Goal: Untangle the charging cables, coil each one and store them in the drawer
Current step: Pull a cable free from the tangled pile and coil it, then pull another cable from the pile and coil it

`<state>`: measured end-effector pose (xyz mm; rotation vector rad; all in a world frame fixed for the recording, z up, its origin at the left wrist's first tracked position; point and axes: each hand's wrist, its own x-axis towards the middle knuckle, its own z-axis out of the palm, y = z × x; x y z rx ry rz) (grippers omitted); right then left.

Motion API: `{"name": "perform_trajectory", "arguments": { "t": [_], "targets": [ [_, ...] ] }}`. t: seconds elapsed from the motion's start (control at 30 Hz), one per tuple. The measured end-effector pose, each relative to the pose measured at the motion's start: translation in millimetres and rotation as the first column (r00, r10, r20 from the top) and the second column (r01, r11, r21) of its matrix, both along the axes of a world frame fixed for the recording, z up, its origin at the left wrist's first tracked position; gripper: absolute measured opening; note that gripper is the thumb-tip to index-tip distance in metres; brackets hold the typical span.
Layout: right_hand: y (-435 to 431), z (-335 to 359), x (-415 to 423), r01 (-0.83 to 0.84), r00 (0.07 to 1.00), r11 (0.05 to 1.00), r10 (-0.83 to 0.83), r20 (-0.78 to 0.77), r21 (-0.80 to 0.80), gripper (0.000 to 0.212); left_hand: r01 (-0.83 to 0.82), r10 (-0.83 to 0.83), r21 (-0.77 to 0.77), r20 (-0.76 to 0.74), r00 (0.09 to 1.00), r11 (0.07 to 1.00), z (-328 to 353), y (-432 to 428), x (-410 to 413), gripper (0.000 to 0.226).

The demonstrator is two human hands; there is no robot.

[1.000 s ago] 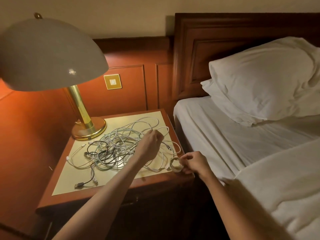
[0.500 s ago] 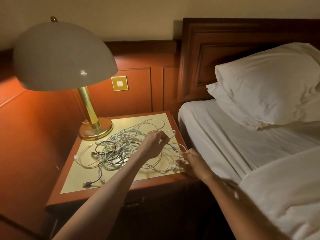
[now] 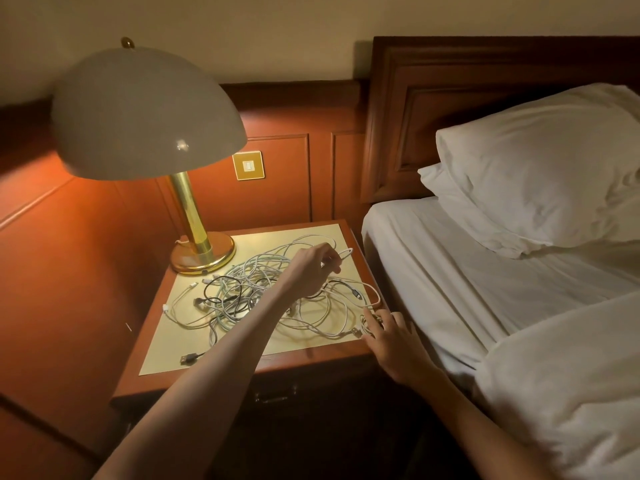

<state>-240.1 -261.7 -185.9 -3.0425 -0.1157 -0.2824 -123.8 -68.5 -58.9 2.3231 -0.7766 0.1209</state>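
Observation:
A tangle of white and black charging cables [image 3: 249,289] lies spread over the pale top of the nightstand [image 3: 166,355]. My left hand [image 3: 311,270] hovers over the tangle's right side and pinches a white cable [image 3: 341,255] near its plug end. My right hand [image 3: 391,337] rests at the nightstand's front right corner, its fingers stretched out and pressing on a small coil of cable [image 3: 369,323]. A loose black plug [image 3: 188,357] lies near the front edge. The drawer front [image 3: 277,396] below is dark and closed.
A brass lamp [image 3: 197,251] with a wide dome shade [image 3: 145,112] stands at the nightstand's back left. The bed [image 3: 485,271] with white sheets and a pillow [image 3: 540,168] is directly to the right. Wooden wall panels and a switch plate [image 3: 248,165] are behind.
My left hand moved back and right and picked a white cable end out of the tangle. My right hand let go of the small coil it pinched and now lies flat on it.

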Motion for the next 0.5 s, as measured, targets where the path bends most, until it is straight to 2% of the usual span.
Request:
{"name": "perform_trajectory", "arguments": {
  "t": [0.1,0.23,0.3,0.37,0.43,0.5],
  "targets": [
    [-5,-5,-1,-0.023,0.997,0.999,0.021,0.073,0.028,0.067,0.008,-0.008,0.002,-0.009,1.0,1.0,0,3,-2,0.011],
    [-10,-1,5,-0.094,0.994,0.965,0.078,0.073,0.243,0.094,0.003,-0.004,-0.012,-0.021,1.0,1.0,1,4,-2,0.013],
    [-11,3,9,-0.134,0.991,0.939,0.118,0.071,0.317,0.101,-0.005,0.004,-0.026,-0.026,1.0,1.0,5,3,-1,0.014],
    [-10,10,13,-0.16,0.986,0.915,0.134,0.095,0.37,0.102,-0.023,0.021,-0.049,-0.029,0.999,0.999,11,5,2,0.012],
    [-7,23,19,-0.174,0.977,0.883,0.1,0.187,0.436,0.099,-0.023,0.021,-0.08,-0.034,0.999,0.997,21,7,5,0.01],
    [4,49,30,-0.177,0.965,0.807,0.03,0.261,0.563,0.092,-0.003,0.001,-0.104,-0.014,1.0,0.995,35,10,8,0.011]
  ]
}}
